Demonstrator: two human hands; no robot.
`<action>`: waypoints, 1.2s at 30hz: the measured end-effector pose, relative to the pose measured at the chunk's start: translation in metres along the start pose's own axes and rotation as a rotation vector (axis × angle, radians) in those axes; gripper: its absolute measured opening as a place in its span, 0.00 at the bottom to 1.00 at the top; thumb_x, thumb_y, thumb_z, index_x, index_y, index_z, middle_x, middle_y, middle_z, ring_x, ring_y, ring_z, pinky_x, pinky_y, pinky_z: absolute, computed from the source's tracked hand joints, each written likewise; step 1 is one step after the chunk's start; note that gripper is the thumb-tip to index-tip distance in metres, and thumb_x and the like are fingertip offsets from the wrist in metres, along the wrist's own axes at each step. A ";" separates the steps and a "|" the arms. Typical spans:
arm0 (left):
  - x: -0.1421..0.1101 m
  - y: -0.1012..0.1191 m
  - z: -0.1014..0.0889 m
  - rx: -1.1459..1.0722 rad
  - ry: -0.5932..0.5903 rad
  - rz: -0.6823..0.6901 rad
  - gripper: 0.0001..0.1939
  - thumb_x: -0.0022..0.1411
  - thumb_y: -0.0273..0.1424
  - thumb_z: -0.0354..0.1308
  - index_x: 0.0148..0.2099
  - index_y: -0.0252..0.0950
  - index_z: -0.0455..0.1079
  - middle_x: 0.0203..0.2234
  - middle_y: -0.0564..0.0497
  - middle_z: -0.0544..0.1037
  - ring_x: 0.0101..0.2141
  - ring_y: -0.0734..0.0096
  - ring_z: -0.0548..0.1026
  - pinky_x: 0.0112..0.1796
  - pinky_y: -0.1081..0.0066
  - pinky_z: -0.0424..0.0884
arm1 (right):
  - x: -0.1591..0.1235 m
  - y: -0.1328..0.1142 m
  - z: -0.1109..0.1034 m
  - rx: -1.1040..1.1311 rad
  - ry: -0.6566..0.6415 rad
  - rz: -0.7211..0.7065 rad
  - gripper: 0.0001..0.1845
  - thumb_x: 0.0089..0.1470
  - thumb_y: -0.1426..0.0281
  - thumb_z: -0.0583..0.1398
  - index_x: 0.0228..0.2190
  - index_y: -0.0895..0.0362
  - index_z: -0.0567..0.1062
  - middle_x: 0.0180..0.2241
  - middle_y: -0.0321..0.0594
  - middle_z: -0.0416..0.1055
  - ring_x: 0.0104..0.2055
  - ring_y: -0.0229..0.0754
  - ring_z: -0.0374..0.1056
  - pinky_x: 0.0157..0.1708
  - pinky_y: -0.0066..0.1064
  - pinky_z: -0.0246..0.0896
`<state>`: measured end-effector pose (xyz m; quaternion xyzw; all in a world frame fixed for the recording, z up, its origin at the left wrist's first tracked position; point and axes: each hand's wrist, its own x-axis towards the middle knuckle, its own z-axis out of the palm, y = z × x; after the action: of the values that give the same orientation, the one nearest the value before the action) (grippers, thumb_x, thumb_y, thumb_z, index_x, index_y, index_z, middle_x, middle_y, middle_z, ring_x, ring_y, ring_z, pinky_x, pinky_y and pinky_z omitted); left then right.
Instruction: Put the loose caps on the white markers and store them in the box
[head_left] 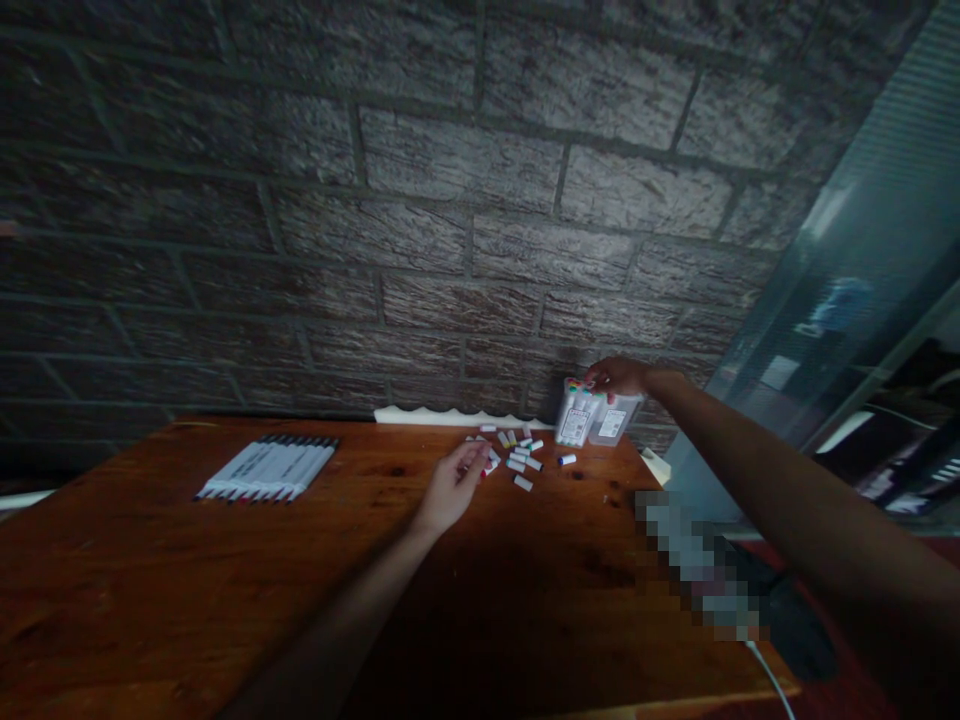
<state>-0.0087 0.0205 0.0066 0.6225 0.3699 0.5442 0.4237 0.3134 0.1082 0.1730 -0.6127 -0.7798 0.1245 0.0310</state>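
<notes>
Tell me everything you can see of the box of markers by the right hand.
The box looks like clear plastic and stands upright on the wooden table, near the brick wall. White markers stand inside, with yellow, green and reddish colours showing at the top. Its front bears a pale label, its print too small to read. A second clear box stands close on its right. The right hand is at its top; whether the fingers grip anything is unclear.

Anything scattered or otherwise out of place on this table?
Yes: short white cylinders, possibly marker caps, lie loose at mixed angles near the clear containers, unlike the neatly lined-up markers. I see no spill.
</notes>
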 end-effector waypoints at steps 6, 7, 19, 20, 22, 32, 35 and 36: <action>0.001 -0.003 0.001 0.030 -0.002 0.014 0.20 0.60 0.45 0.58 0.44 0.34 0.74 0.30 0.47 0.79 0.27 0.71 0.73 0.27 0.74 0.66 | 0.002 0.012 0.003 0.061 0.060 0.015 0.11 0.50 0.70 0.63 0.39 0.55 0.79 0.32 0.38 0.79 0.25 0.38 0.74 0.27 0.26 0.66; 0.001 -0.002 0.001 0.027 0.002 0.013 0.20 0.60 0.45 0.58 0.44 0.34 0.74 0.29 0.47 0.79 0.27 0.71 0.73 0.27 0.75 0.66 | 0.003 0.013 0.005 0.074 0.077 0.011 0.12 0.51 0.69 0.62 0.40 0.55 0.78 0.32 0.38 0.79 0.25 0.37 0.73 0.27 0.26 0.65; 0.001 -0.003 -0.001 0.053 0.005 0.022 0.19 0.61 0.45 0.57 0.44 0.34 0.74 0.30 0.48 0.79 0.27 0.71 0.73 0.27 0.74 0.67 | 0.015 0.012 0.027 0.174 0.198 -0.007 0.11 0.53 0.72 0.60 0.39 0.59 0.79 0.34 0.43 0.80 0.35 0.42 0.75 0.33 0.29 0.70; 0.002 -0.003 -0.001 0.053 0.005 0.025 0.19 0.61 0.45 0.57 0.45 0.34 0.74 0.30 0.48 0.79 0.27 0.71 0.74 0.28 0.74 0.67 | 0.014 0.013 0.025 0.170 0.207 -0.005 0.11 0.53 0.72 0.60 0.38 0.59 0.79 0.34 0.44 0.80 0.35 0.43 0.75 0.35 0.30 0.70; 0.002 -0.005 -0.001 0.052 0.000 0.033 0.19 0.61 0.44 0.56 0.45 0.34 0.73 0.31 0.48 0.79 0.28 0.70 0.74 0.28 0.74 0.67 | 0.013 0.014 0.021 0.158 0.222 -0.004 0.10 0.54 0.70 0.60 0.37 0.59 0.79 0.36 0.44 0.80 0.37 0.44 0.75 0.37 0.31 0.70; 0.003 -0.007 -0.002 0.089 -0.015 0.044 0.19 0.63 0.43 0.55 0.46 0.33 0.72 0.32 0.47 0.79 0.29 0.71 0.74 0.30 0.74 0.67 | 0.017 0.011 0.025 0.091 0.227 0.006 0.12 0.54 0.74 0.60 0.40 0.59 0.79 0.36 0.43 0.80 0.38 0.44 0.76 0.37 0.31 0.71; 0.003 -0.004 -0.002 0.090 -0.006 0.049 0.19 0.63 0.43 0.55 0.46 0.32 0.72 0.31 0.48 0.79 0.29 0.71 0.74 0.30 0.74 0.67 | 0.017 0.012 0.021 0.010 0.297 0.057 0.14 0.54 0.76 0.59 0.41 0.58 0.79 0.41 0.44 0.79 0.43 0.46 0.75 0.44 0.34 0.69; 0.003 -0.004 -0.002 0.092 -0.005 0.050 0.19 0.63 0.43 0.55 0.46 0.32 0.72 0.31 0.48 0.79 0.29 0.71 0.74 0.30 0.74 0.67 | 0.016 0.012 0.020 -0.019 0.308 0.070 0.13 0.54 0.75 0.59 0.41 0.58 0.79 0.41 0.44 0.79 0.45 0.47 0.74 0.46 0.34 0.68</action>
<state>-0.0106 0.0244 0.0043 0.6518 0.3780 0.5353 0.3818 0.3167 0.1231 0.1497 -0.6517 -0.7451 0.0226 0.1399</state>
